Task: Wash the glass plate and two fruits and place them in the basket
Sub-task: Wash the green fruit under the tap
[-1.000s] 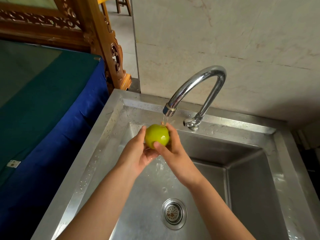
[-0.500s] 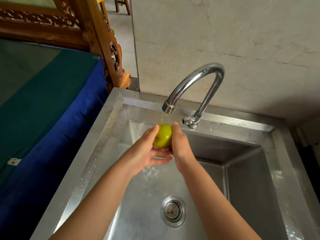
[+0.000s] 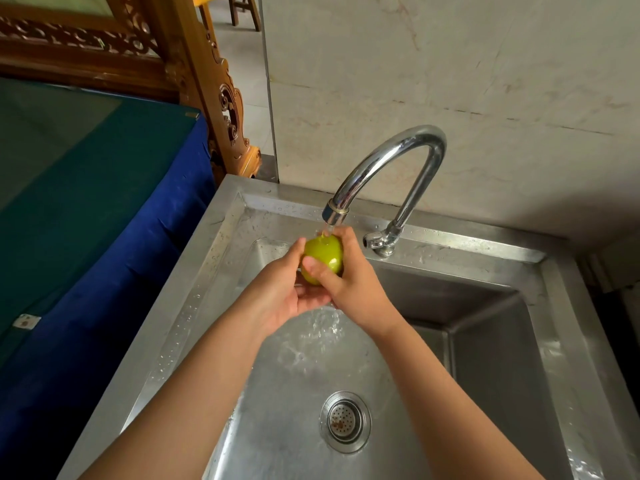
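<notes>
A round green fruit (image 3: pixel 325 252) is held under the running water of the chrome tap (image 3: pixel 391 161), over the steel sink (image 3: pixel 214 258). My left hand (image 3: pixel 282 299) cups it from below and from the left. My right hand (image 3: pixel 349 285) wraps it from the right, thumb across its front. Water splashes onto the sink floor beneath my hands. The glass plate, the other fruit and the basket are not in view.
The sink's drain strainer (image 3: pixel 345 421) lies near the front. A table under blue and green cloth (image 3: pixel 86 209) stands to the left of the sink. Carved wooden furniture (image 3: pixel 207 81) rises behind it. A marble wall (image 3: pixel 450 64) backs the tap.
My hands have turned the fruit under the stream: the right thumb now lies across its front again, after both hands pressed its sides half a second ago.
</notes>
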The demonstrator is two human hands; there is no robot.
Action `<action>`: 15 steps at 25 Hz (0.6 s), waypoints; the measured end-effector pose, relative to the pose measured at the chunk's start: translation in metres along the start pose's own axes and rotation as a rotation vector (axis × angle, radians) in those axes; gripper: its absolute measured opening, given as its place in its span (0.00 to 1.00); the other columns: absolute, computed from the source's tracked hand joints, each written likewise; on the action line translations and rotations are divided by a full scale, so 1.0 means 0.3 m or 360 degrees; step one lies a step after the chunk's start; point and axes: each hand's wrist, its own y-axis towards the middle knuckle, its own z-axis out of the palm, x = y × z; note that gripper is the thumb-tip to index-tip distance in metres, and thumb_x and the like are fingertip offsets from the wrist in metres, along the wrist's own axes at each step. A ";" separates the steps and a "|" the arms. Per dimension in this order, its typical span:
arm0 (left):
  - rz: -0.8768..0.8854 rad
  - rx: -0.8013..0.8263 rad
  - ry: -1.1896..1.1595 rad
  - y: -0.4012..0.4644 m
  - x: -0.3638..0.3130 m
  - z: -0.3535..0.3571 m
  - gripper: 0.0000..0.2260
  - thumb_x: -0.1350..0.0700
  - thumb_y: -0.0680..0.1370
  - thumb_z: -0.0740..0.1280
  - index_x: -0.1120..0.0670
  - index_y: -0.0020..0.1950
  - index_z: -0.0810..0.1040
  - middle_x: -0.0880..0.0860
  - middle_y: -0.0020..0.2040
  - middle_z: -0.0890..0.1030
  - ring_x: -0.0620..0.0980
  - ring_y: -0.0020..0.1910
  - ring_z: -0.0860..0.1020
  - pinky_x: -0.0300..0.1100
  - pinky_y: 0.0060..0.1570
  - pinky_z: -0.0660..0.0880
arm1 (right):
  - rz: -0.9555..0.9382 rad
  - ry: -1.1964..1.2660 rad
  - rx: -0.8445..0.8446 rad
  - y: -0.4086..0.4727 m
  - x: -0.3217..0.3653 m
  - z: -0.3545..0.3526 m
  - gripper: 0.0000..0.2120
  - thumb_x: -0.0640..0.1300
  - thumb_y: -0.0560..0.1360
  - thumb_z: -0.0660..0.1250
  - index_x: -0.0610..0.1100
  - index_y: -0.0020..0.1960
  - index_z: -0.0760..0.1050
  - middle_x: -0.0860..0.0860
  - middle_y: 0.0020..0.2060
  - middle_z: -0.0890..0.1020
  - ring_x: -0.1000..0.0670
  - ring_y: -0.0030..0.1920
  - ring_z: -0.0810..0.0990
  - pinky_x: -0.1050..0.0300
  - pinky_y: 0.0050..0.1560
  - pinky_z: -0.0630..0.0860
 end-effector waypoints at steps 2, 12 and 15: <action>0.0009 -0.0003 0.0011 -0.007 0.013 0.005 0.18 0.45 0.79 0.57 0.59 0.53 0.74 0.60 0.40 0.81 0.49 0.27 0.82 0.38 0.26 0.78 | 0.0109 -0.0059 -0.0217 0.012 0.009 0.016 0.07 0.49 0.80 0.54 0.50 0.49 0.70 0.52 0.39 0.77 0.53 0.38 0.76 0.50 0.42 0.77; 0.0191 0.0087 0.0702 -0.005 0.015 -0.038 0.22 0.44 0.77 0.60 0.51 0.68 0.66 0.54 0.56 0.76 0.50 0.39 0.83 0.40 0.33 0.80 | 0.0593 0.0276 0.0064 0.010 -0.008 -0.027 0.19 0.57 0.78 0.54 0.42 0.54 0.69 0.47 0.33 0.74 0.53 0.19 0.70 0.63 0.19 0.65; 0.0464 0.0124 0.0687 0.000 0.035 -0.062 0.22 0.52 0.75 0.66 0.41 0.69 0.66 0.48 0.60 0.74 0.49 0.44 0.84 0.39 0.36 0.80 | 0.0833 0.0259 0.0205 0.018 -0.005 -0.046 0.19 0.57 0.79 0.50 0.46 0.48 0.72 0.45 0.33 0.76 0.52 0.23 0.75 0.61 0.25 0.74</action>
